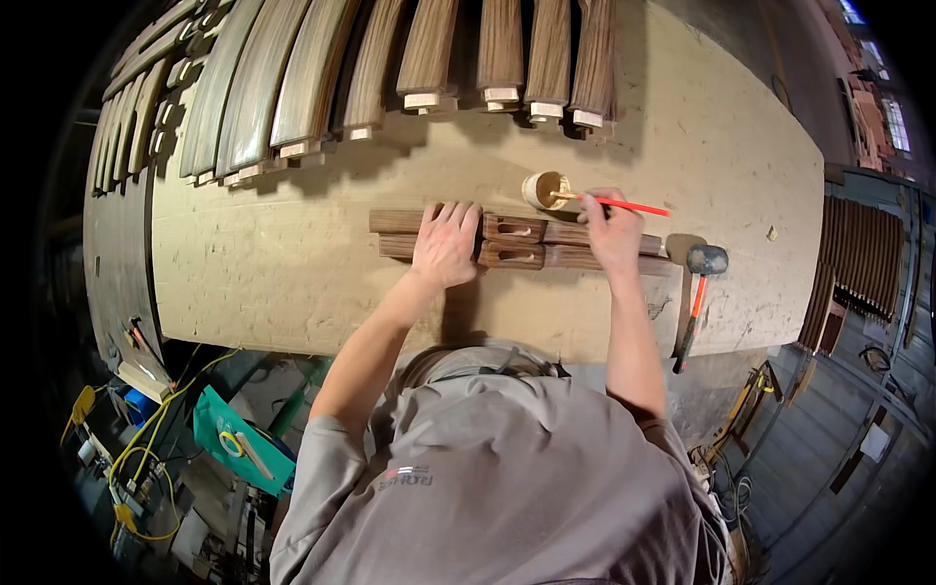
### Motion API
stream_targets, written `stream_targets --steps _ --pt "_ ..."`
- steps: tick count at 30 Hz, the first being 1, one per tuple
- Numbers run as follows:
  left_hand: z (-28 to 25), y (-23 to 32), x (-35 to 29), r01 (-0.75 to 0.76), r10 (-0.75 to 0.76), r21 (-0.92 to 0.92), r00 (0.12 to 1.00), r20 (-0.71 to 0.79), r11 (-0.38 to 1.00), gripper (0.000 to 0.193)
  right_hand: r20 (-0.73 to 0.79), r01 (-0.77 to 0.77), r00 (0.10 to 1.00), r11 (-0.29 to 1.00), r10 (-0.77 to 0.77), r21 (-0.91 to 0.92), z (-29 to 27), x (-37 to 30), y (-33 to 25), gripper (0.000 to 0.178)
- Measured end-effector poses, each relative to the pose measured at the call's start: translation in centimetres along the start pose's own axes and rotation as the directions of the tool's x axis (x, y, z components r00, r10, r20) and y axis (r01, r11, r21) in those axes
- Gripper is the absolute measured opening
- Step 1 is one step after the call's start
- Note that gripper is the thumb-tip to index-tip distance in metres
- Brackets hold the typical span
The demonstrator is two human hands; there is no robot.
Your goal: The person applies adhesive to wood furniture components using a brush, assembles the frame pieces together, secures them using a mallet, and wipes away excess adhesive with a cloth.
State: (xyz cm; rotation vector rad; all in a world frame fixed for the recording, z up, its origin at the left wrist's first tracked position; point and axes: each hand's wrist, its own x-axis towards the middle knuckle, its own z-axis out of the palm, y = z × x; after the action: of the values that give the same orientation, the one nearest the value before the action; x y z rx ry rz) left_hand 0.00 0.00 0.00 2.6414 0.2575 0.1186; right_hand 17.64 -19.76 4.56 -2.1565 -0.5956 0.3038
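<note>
Two dark brown wooden pieces with slotted openings (513, 255) lie side by side across the board in front of me. My left hand (447, 244) is closed over both of them left of the slots, its fingers reaching across the far edge. A thin red-handled brush (639, 207) is pinched in my right hand (614, 232), above the right part of the pieces. Its tip dips into a small pale pot (534, 189) holding a yellowish-tan substance, just beyond the pieces. The fingertips of my right hand are partly hidden.
A black-headed mallet (707, 260) with a red and black handle lies to the right. Several curved wooden parts with pale tenons (426, 58) line the far side; more slotted parts (127, 122) sit far left. Stacked brown wood (863, 255) stands right of the tan board (292, 302).
</note>
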Motion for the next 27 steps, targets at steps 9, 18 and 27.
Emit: stream_targets --steps 9,18,27 --pt "0.3 0.0 2.9 -0.002 0.004 0.035 0.999 -0.040 0.999 0.061 -0.008 -0.293 0.938 0.803 0.348 0.518 0.4 2.2 1.3 0.020" --pt "0.2 0.5 1.2 0.016 -0.016 0.008 0.999 -0.042 1.000 0.062 0.066 -0.280 0.837 0.321 0.543 0.905 -1.7 -0.7 3.3 0.014" --pt "0.3 0.3 0.8 0.015 -0.015 -0.004 1.000 -0.023 1.000 0.070 0.137 -0.352 0.903 0.516 0.408 0.781 -0.3 -4.1 -0.5 0.012"
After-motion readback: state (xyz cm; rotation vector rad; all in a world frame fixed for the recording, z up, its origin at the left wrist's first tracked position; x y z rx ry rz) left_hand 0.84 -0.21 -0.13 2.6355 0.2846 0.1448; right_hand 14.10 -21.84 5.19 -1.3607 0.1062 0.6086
